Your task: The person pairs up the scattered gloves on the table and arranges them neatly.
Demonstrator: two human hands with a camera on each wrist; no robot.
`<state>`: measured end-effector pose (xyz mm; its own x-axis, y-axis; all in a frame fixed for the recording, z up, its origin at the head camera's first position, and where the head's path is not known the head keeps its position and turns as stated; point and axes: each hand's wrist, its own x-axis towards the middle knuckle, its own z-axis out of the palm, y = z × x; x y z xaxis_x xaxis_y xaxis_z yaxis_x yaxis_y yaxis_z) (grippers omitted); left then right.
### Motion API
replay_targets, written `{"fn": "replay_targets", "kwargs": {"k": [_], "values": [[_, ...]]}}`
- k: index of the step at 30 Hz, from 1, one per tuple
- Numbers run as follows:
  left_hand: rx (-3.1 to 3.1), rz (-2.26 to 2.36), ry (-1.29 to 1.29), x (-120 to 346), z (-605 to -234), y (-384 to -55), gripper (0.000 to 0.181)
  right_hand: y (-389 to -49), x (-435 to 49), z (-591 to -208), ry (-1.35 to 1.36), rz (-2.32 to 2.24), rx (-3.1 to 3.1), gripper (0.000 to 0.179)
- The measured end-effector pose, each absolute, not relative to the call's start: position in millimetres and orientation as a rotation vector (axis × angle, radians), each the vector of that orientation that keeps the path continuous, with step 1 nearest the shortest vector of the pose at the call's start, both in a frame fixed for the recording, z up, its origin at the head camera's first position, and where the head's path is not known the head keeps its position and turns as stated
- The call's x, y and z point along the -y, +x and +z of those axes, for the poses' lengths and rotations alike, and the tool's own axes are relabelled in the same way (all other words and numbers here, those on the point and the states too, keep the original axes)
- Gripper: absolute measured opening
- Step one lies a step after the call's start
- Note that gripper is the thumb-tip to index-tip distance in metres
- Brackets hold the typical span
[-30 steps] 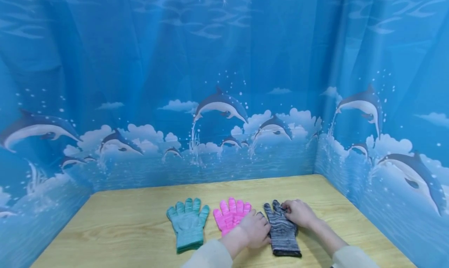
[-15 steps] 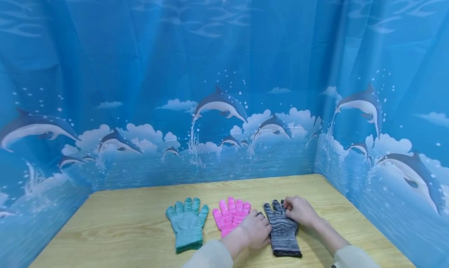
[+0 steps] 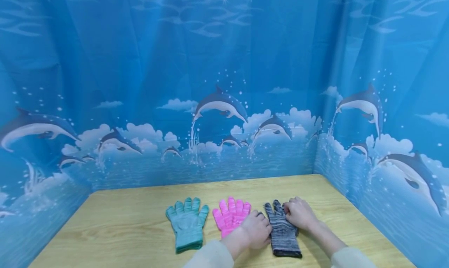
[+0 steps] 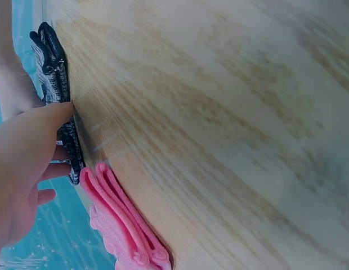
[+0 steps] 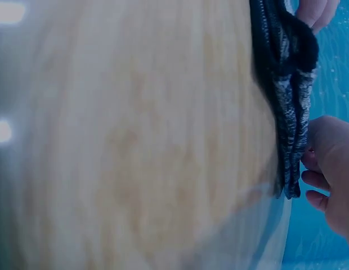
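Three knitted gloves lie flat in a row on the wooden table: a green glove [image 3: 187, 225], a pink glove [image 3: 229, 215] and a black-and-grey striped glove [image 3: 284, 235]. My left hand [image 3: 255, 230] grips the striped glove's left side, covering part of the pink glove in the head view. A dark fingertip of the striped glove pokes out beyond that hand. In the left wrist view, the thumb [image 4: 62, 112] lies against the striped glove's edge. My right hand [image 3: 300, 213] pinches the striped glove's upper right finger, its fingers [image 5: 315, 180] curled; the glove fingers there are partly hidden.
The wooden table [image 3: 115, 221] extends left of the green glove and behind the row. A blue curtain [image 3: 161, 85] printed with dolphins stands along the table's back and sides.
My right hand shifts slightly around the striped glove's upper right fingers. The left hand stays at the glove's left side, and the green and pink gloves have not moved.
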<state>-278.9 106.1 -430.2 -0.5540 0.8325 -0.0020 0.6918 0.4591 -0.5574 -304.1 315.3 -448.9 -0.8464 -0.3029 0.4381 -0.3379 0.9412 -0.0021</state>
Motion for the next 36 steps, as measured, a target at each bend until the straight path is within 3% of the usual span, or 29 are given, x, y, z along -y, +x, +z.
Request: {"fn": "replay_targets", "kwargs": {"k": [9,36], "values": [[2.445,0.76,-1.301,-106.3,-428.8,-278.2,0.045,-300.4,-310.0,-441.7,0.289,0.156,2.754,0.015],[2.509,0.749,-1.294,-107.6,-424.3,-276.3,0.04,-300.4,-313.6,-441.3,0.258,0.234,2.743,0.009]]}}
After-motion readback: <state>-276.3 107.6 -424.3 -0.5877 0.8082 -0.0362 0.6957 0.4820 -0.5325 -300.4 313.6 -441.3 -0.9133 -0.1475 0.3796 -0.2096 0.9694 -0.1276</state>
